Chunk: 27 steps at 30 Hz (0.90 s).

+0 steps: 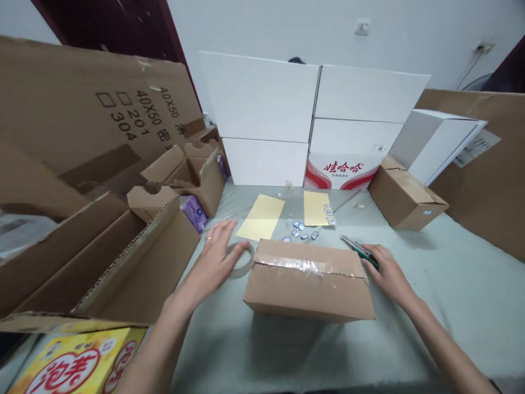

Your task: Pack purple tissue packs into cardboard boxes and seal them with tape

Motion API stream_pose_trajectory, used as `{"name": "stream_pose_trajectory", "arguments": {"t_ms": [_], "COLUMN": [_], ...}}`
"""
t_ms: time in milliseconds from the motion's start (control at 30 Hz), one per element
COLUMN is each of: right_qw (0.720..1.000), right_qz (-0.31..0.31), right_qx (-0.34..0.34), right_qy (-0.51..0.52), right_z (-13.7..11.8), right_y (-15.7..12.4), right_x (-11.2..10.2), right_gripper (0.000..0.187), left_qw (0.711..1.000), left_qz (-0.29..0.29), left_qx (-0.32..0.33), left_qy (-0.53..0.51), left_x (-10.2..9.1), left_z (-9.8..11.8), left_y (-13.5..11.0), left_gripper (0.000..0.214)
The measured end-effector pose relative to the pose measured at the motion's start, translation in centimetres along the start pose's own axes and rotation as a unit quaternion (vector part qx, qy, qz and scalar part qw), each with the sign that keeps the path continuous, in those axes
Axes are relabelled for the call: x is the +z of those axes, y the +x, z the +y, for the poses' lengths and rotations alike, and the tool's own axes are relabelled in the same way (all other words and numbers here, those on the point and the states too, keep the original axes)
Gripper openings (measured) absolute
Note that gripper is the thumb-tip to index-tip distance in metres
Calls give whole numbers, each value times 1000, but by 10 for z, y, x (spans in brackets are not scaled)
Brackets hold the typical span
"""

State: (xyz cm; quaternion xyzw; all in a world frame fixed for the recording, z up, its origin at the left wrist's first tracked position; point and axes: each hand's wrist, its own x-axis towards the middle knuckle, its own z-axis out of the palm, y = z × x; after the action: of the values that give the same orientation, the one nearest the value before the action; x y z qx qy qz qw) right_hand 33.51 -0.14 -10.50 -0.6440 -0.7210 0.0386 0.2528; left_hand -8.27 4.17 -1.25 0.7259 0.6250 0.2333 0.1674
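Observation:
My left hand (215, 260) grips a roll of transparent packing tape (241, 260) by its rim, just left of a taped cardboard box (307, 290). Clear tape runs across the top of that box, which lies flat in the middle of the table. My right hand (388, 272) rests at the box's right end, closed on the green handles of a pair of scissors (359, 250). Their metal blades point left and up, away from me. The box stands between my hands, and neither hand appears to touch it.
Beyond the box lie two yellow sheets (260, 217) and several small printed labels (303, 232). Open cardboard cartons (135, 262) crowd the left, with a yellow printed box (74, 361) below them. White boxes (262, 98) are stacked behind, and a small brown carton (404, 200) sits right.

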Motion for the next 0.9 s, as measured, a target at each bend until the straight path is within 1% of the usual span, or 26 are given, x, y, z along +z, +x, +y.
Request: {"name": "stream_pose_trajectory", "arguments": {"t_ms": [33,67,100,133,200,267,300,367,433,533,600,667,733,800,867,900], "right_qw": [999,997,993,987,972,960,957,957,963,973,976,978,978,977,976,974], "right_qz": [-17,-37,-56,-72,-93,-103,-110,-120,-118,-104,-101,-101,-100,-97,-92,-87], "right_qx": [-23,-43,-58,-67,-71,-71,-69,-52,-19,36,67,85,93,97,102,103], "right_qy": [20,49,84,124,205,252,259,258,240,205,179,163,158,161,172,180], "right_z": [-11,-24,-37,-49,-70,-82,-84,-80,-70,-55,-52,-55,-59,-62,-62,-62], "right_y": [-3,-7,-11,-16,-24,-29,-28,-16,7,53,81,100,109,112,113,113], "right_x": [-2,-3,-5,-7,-11,-17,-20,-20,-11,21,48,70,85,90,85,78], "right_gripper": [39,41,42,42,38,33,31,29,28,24,27,32,34,34,34,34], "left_qw": [995,978,961,945,912,889,882,880,887,898,885,874,871,869,865,864], "left_qz": [-52,-116,-151,-187,-254,-297,-305,-302,-287,-277,-306,-328,-347,-366,-379,-381], "left_qx": [85,170,230,268,315,338,347,360,360,342,341,332,312,292,280,278], "left_qy": [-23,-31,-20,7,62,89,87,68,42,-20,-85,-135,-155,-161,-169,-175], "left_x": [-6,-10,-11,-9,-1,5,5,-2,-14,-32,-38,-40,-41,-42,-45,-46], "left_z": [18,37,55,72,98,111,112,104,83,40,13,-6,-14,-14,-9,-6], "left_y": [-5,-10,-14,-17,-18,-17,-16,-12,-5,11,22,30,34,35,36,36], "left_gripper": [74,87,105,118,126,117,110,102,104,109,109,110,113,115,117,118]}}
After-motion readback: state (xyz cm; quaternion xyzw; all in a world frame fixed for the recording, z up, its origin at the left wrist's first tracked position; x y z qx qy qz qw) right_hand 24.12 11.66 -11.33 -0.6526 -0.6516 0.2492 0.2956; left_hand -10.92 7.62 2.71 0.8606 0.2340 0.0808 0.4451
